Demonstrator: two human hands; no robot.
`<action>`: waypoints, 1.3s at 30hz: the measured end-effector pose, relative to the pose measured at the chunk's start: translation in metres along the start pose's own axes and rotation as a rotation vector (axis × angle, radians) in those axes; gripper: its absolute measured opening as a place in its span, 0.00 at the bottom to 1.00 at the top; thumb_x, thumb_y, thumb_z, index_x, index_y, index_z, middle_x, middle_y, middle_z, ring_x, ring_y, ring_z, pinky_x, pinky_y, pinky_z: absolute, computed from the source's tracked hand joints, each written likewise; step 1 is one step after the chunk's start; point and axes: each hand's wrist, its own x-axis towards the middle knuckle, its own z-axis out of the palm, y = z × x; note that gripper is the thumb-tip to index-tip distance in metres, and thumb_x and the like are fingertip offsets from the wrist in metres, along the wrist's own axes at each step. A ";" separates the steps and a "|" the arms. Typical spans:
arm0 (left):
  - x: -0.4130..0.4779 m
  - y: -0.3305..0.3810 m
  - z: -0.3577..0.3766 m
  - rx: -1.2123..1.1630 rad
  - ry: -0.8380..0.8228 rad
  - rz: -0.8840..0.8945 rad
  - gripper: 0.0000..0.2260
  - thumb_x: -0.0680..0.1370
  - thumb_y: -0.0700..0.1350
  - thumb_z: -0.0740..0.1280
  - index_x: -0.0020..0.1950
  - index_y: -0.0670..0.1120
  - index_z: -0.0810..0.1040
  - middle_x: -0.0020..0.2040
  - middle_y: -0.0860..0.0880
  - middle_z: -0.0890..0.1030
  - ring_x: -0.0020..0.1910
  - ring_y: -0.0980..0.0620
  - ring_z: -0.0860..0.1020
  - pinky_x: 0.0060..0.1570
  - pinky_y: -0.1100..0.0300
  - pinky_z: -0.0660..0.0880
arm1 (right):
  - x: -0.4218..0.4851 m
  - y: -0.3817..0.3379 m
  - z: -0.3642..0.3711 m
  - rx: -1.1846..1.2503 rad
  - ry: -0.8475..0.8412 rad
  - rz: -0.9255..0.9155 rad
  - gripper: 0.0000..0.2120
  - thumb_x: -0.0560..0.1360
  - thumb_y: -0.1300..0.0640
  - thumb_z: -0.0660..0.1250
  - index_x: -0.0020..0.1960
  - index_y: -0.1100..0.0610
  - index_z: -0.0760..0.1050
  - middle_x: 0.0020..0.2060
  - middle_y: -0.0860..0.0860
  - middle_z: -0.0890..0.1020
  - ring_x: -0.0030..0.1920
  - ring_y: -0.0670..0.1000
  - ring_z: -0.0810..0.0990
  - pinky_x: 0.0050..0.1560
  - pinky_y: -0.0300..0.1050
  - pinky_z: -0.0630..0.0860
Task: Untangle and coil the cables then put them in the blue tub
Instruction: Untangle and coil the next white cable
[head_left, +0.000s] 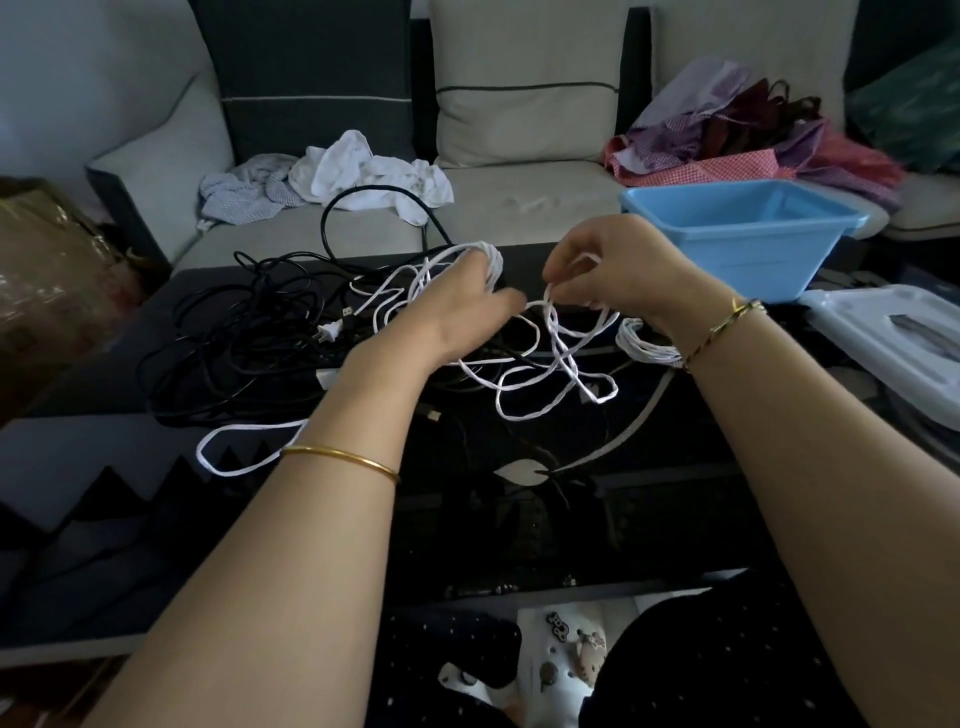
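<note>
A white cable (540, 384) lies in loose tangled loops on the dark glass table (519, 519). My left hand (462, 306) has several turns of it wrapped round the fingers. My right hand (608, 265) pinches a strand of the same white cable just to the right, above the table. A heap of black cables (244, 338) with a white plug (330, 331) lies to the left. A small white coil (644, 343) sits under my right wrist. The blue tub (737, 234) stands at the back right, nothing visible inside.
A sofa (519, 197) runs behind the table, with white cloths (363, 171) and red and purple fabrics (753, 140) on it. A white plastic lid (893, 332) lies at the right. A brown bag (47, 260) stands at the left.
</note>
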 end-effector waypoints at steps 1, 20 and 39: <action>0.000 0.000 0.000 0.057 -0.029 0.009 0.10 0.76 0.48 0.66 0.47 0.46 0.66 0.41 0.51 0.71 0.40 0.53 0.70 0.38 0.56 0.64 | 0.001 0.003 0.001 0.061 0.046 0.009 0.06 0.69 0.66 0.73 0.44 0.57 0.80 0.34 0.50 0.80 0.31 0.45 0.76 0.30 0.30 0.72; 0.005 -0.013 -0.021 0.285 0.853 -0.050 0.11 0.82 0.43 0.56 0.60 0.39 0.71 0.54 0.42 0.78 0.53 0.43 0.77 0.49 0.52 0.71 | -0.008 0.049 0.022 -0.372 -0.592 0.450 0.09 0.74 0.68 0.64 0.51 0.66 0.81 0.33 0.58 0.80 0.24 0.47 0.68 0.22 0.32 0.64; 0.005 -0.011 0.002 -0.123 0.057 0.077 0.11 0.78 0.47 0.65 0.41 0.43 0.67 0.30 0.48 0.65 0.28 0.50 0.66 0.30 0.60 0.71 | -0.007 -0.023 0.003 0.416 -0.083 -0.065 0.11 0.79 0.57 0.63 0.39 0.58 0.77 0.19 0.42 0.63 0.21 0.42 0.57 0.22 0.34 0.53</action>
